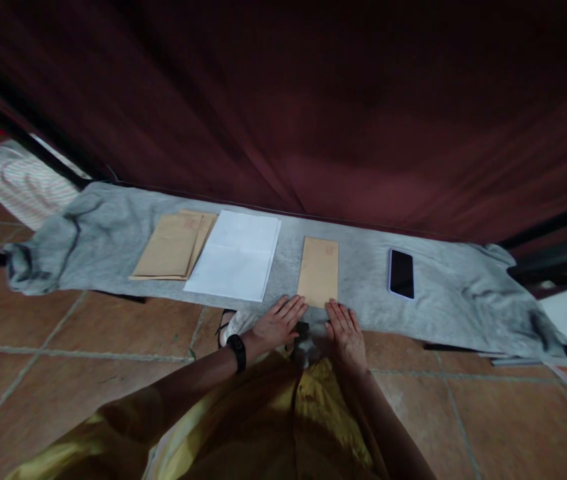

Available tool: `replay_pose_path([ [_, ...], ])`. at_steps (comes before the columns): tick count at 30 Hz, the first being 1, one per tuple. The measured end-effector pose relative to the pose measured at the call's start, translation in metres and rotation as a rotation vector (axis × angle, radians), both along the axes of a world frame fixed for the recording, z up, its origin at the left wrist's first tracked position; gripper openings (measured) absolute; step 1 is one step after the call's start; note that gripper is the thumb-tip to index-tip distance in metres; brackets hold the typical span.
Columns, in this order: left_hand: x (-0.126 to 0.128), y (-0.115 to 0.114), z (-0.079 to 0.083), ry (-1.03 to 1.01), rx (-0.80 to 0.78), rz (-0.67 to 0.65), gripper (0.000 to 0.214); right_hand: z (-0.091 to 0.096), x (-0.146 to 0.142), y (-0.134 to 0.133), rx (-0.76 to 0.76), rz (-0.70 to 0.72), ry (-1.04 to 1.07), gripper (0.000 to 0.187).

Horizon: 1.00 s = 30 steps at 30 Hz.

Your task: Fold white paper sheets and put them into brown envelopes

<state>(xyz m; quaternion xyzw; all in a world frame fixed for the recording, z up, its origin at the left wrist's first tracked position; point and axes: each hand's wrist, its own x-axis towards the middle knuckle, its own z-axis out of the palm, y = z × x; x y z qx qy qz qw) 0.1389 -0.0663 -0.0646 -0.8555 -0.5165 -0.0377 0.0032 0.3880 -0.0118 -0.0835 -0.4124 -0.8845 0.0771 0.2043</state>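
A single brown envelope [318, 270] lies flat on a grey cloth, its short side toward me and a small reddish print at its upper right. My left hand [279, 320], with a dark watch on the wrist, rests at the envelope's near left corner, fingers stretched out flat. At the near right corner lies my right hand [347, 335], also flat with fingers extended. Neither hand grips anything. Left of the envelope is a stack of white paper [233, 257], and beyond it a pile of brown envelopes [171, 247], partly under the paper's edge.
A phone [402, 274] with a dark screen lies to the right on the grey cloth [458, 293], which covers a narrow bench. Behind it hangs a dark red curtain [283, 120]. Black frame bars [28, 143] stand at both sides. Tiled floor [128, 373] lies below.
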Motion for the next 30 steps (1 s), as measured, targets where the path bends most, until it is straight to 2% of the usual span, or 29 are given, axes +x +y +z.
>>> replay_pose_path([
  [5, 0.007, 0.004, 0.004, -0.006, -0.030, 0.021, 0.080, -0.001, 0.002, 0.002, 0.025, -0.006, 0.032, 0.051],
  [8, 0.010, 0.008, 0.006, 0.005, -0.034, 0.021, 0.079, 0.002, -0.016, 0.000, 0.031, 0.000, 0.057, 0.052],
  [12, 0.011, 0.009, 0.006, 0.039, -0.033, 0.017, 0.077, 0.005, -0.044, -0.003, -0.031, 0.105, 0.036, 0.055],
  [15, 0.010, 0.008, 0.005, 0.046, -0.035, 0.031, 0.075, 0.004, -0.049, -0.004, -0.036, 0.106, 0.019, 0.054],
  [26, -0.001, 0.000, -0.012, -0.012, 0.046, 0.130, 0.067, -0.001, -0.006, 0.005, 0.031, -0.047, -0.019, 0.051],
  [30, -0.005, -0.002, -0.012, 0.008, 0.063, 0.139, 0.064, -0.001, -0.003, 0.005, 0.049, -0.069, 0.003, 0.051],
])
